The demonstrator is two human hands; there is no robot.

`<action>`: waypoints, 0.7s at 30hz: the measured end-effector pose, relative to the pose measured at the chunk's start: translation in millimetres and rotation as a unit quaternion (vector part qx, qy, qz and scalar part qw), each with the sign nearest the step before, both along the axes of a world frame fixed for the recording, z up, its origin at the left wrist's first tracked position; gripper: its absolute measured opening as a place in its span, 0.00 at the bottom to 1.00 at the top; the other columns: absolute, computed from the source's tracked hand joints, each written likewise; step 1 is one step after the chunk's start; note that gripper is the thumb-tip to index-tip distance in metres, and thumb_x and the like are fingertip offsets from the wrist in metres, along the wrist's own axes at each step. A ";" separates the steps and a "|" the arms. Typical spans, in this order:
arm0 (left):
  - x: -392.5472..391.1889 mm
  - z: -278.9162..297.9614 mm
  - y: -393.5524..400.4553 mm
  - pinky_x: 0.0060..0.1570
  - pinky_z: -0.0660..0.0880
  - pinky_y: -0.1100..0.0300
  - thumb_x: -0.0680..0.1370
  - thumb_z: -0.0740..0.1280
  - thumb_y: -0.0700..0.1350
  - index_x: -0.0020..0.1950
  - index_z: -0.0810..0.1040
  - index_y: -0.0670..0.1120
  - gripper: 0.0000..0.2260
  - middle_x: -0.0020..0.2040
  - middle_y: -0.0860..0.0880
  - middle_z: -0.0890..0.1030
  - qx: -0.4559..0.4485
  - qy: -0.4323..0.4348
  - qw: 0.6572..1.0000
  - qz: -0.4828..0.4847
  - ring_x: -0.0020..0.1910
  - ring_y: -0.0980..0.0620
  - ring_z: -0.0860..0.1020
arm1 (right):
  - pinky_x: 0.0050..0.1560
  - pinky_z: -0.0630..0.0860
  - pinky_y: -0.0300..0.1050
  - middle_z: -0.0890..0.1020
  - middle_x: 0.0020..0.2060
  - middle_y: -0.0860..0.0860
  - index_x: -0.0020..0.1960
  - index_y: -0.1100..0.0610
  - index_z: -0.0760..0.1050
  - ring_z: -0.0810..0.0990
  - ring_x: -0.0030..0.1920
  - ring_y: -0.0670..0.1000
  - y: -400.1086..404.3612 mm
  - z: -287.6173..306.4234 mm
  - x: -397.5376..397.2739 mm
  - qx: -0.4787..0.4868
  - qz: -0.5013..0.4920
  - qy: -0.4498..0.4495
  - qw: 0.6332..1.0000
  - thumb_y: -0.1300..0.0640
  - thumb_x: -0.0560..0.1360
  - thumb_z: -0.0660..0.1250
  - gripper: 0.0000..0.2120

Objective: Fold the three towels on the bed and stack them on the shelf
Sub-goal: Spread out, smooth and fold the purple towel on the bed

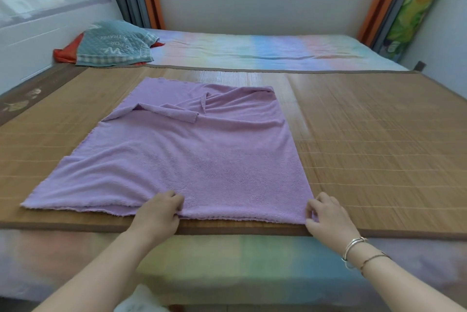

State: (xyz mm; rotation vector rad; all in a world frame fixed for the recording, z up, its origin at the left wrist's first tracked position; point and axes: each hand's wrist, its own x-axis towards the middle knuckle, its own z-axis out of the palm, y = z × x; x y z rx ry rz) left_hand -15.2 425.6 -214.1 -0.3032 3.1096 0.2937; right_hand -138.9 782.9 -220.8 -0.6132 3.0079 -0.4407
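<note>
A large lilac towel [192, 150] lies spread on the bamboo mat [379, 135] that covers the bed. Its far part is rumpled, with one corner folded back over the cloth. My left hand [159, 213] pinches the towel's near edge about midway along. My right hand [326, 215], with bracelets on the wrist, pinches the near right corner. Both hands are at the mat's front edge. No other towel and no shelf are in view.
A teal quilted pillow [113, 44] on a red cloth lies at the far left of the bed. A rainbow-striped sheet [252, 49] covers the bed beyond the mat and shows below its near edge. A window and curtains stand behind; something white [141, 299] shows at the bottom.
</note>
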 end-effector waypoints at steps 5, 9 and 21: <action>-11.0 2.3 15.7 0.48 0.71 0.57 0.67 0.60 0.52 0.60 0.68 0.55 0.21 0.56 0.57 0.70 -0.040 -0.026 0.998 -0.047 0.54 0.50 0.69 | 0.48 0.71 0.48 0.74 0.47 0.56 0.46 0.57 0.67 0.74 0.44 0.56 -11.4 7.5 -23.3 -0.186 -0.192 -0.108 0.958 0.54 0.72 0.67 0.10; -31.3 0.0 37.4 0.45 0.73 0.54 0.71 0.61 0.48 0.58 0.69 0.51 0.15 0.55 0.53 0.70 -0.061 -0.044 0.996 -0.037 0.54 0.48 0.69 | 0.40 0.67 0.45 0.75 0.40 0.55 0.59 0.59 0.60 0.73 0.39 0.56 -21.4 11.6 -39.5 -0.099 -0.114 -0.148 0.978 0.61 0.75 0.62 0.16; -76.5 15.9 133.7 0.69 0.57 0.46 0.70 0.61 0.48 0.40 0.65 0.53 0.04 0.42 0.55 0.71 0.077 -0.088 0.991 -0.062 0.44 0.49 0.70 | 0.49 0.72 0.48 0.70 0.60 0.55 0.73 0.40 0.52 0.77 0.57 0.58 44.4 32.4 -67.5 0.240 -0.061 -0.087 0.965 0.60 0.78 0.52 0.28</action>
